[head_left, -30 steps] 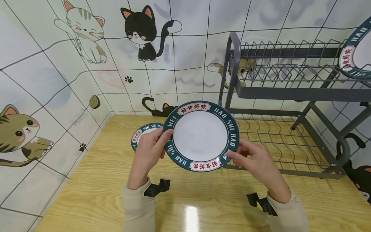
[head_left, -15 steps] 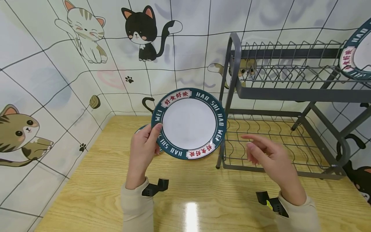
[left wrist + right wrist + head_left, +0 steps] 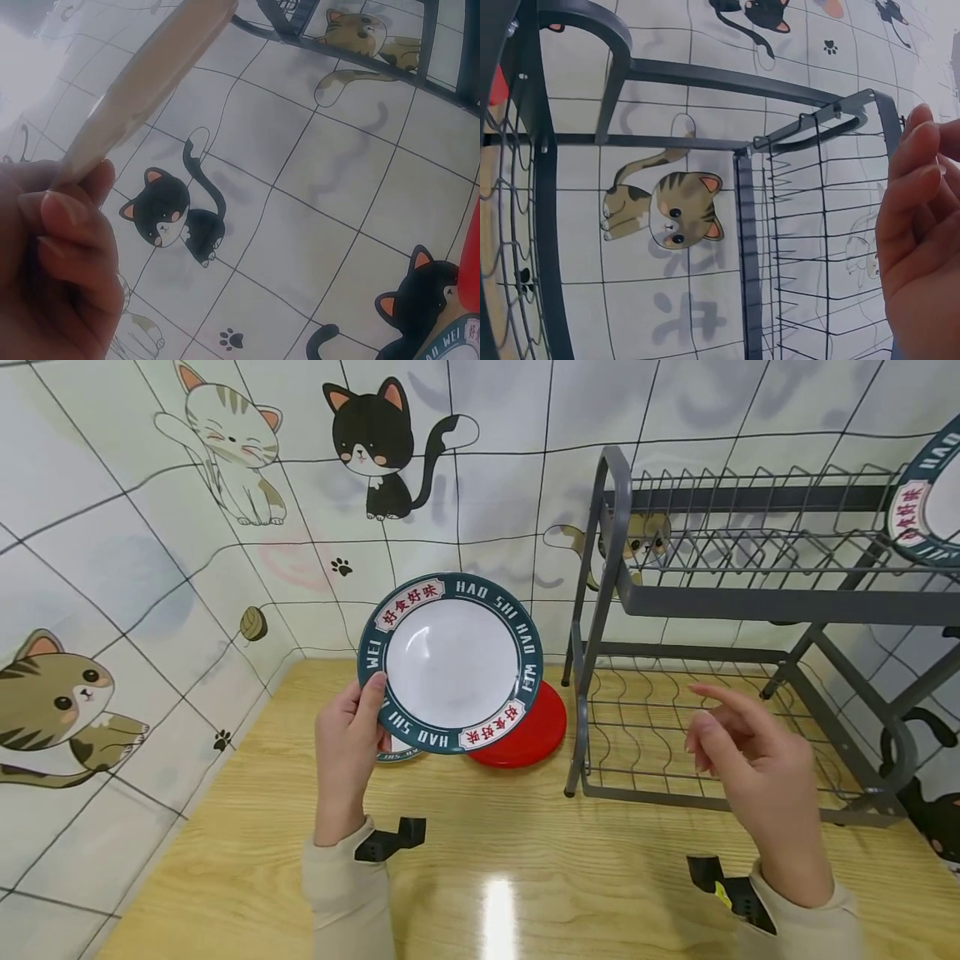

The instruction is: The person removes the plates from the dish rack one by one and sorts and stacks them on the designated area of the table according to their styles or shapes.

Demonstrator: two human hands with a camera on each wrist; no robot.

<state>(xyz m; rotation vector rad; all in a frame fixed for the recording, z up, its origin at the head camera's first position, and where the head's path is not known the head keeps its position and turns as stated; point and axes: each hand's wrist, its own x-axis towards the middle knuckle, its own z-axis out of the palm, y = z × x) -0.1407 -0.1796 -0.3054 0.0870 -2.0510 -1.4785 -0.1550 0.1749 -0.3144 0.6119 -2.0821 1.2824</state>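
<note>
A round white plate [image 3: 453,664] with a dark teal lettered rim is held up by my left hand [image 3: 348,722], thumb on the front of its left rim. Seen edge-on in the left wrist view, the same plate [image 3: 150,82] rises from my curled fingers [image 3: 79,225]. My right hand [image 3: 765,768] hovers before the rack's lower tier, fingers loosely bent and holding nothing. Behind the held plate, and partly hidden by it, a red round dish [image 3: 528,731] and another teal-rimmed plate [image 3: 400,753] lie on the table.
A grey two-tier metal dish rack [image 3: 757,603] stands on the right of the wooden table [image 3: 480,843]. One teal-rimmed plate [image 3: 945,506] stands upright in its top tier, cut off by the frame edge. Tiled walls with cat pictures [image 3: 375,452] close off the back and left.
My right hand has let go of the plate and moved right. My left hand has carried the plate left and slightly up, uncovering the red dish.
</note>
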